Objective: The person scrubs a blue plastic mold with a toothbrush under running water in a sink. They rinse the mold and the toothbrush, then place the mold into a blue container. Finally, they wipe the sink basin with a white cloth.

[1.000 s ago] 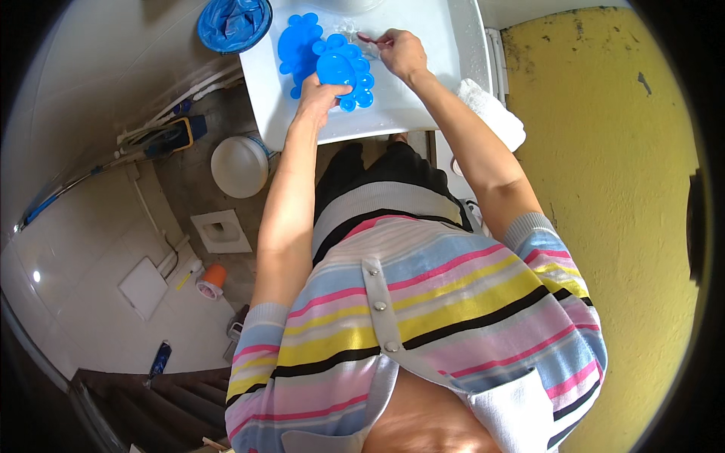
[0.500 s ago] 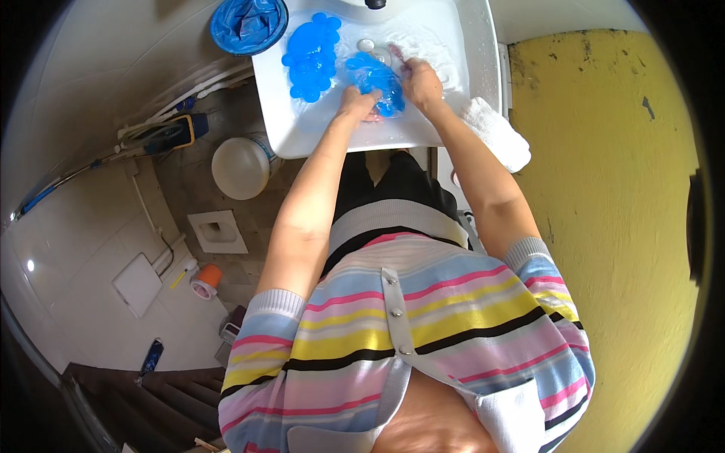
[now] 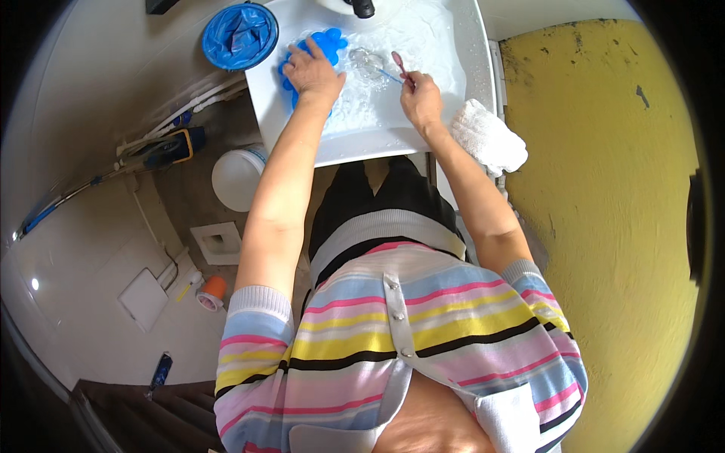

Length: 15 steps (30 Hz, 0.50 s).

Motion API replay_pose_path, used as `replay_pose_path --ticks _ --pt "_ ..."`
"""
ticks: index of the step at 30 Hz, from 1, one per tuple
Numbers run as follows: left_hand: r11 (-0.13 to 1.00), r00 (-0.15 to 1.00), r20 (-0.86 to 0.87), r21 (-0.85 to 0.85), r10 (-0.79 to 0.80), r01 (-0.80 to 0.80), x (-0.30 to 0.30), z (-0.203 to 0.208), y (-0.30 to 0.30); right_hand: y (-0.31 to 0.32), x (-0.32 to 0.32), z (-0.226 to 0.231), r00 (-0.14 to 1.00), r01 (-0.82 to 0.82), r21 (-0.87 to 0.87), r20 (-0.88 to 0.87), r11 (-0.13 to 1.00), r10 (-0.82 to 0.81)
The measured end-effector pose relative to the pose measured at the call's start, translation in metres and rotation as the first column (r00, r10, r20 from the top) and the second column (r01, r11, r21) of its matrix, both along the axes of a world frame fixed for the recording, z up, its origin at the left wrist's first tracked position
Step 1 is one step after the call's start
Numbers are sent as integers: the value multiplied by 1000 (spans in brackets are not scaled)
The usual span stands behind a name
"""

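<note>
In the white sink (image 3: 362, 146), my left hand (image 3: 311, 78) lies with spread fingers over a bright blue, rubbery-looking thing with rounded lobes (image 3: 330, 44). Part of that blue thing is hidden beneath the hand. To the right, over the water, my right hand (image 3: 421, 101) is closed around a slim reddish toothbrush-like stick (image 3: 398, 60), its rounded end pointing up and away. A thin light-blue strip (image 3: 388, 75) also sticks out of the same hand toward the left; its kind is not clear. Water swirls around the drain (image 3: 368, 65) between both hands.
A dark tap (image 3: 363, 7) juts over the sink's far edge. A blue-lined bin (image 3: 240, 36) stands by its far left corner. A white towel (image 3: 489, 137) hangs at the right rim, beside a yellow wall (image 3: 604, 189). A white bucket (image 3: 239, 180) stands below left.
My left hand has moved left from the sink's middle onto the blue lobed thing. The second blue piece no longer shows in the middle. My right hand still grips the stick.
</note>
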<state>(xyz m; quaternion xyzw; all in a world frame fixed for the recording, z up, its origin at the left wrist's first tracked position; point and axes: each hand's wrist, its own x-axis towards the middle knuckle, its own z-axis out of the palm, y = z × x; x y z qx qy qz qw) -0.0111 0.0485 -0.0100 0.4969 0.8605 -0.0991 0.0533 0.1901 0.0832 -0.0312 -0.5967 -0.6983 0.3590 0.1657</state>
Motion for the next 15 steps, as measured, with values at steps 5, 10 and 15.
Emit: replay_pose_path --ticks 5,10,15 --pt "1000 996 84 -28 -4 6 -23 -12 8 -13 8 -2 998 33 -61 -49 998 -36" --pt "991 972 231 -135 53 -22 -32 -5 22 -9 -5 8 982 28 -393 -163 919 -100" --pt "984 927 333 -105 173 -146 -41 -5 19 -23 -55 -25 962 -12 -622 -220 783 -160"
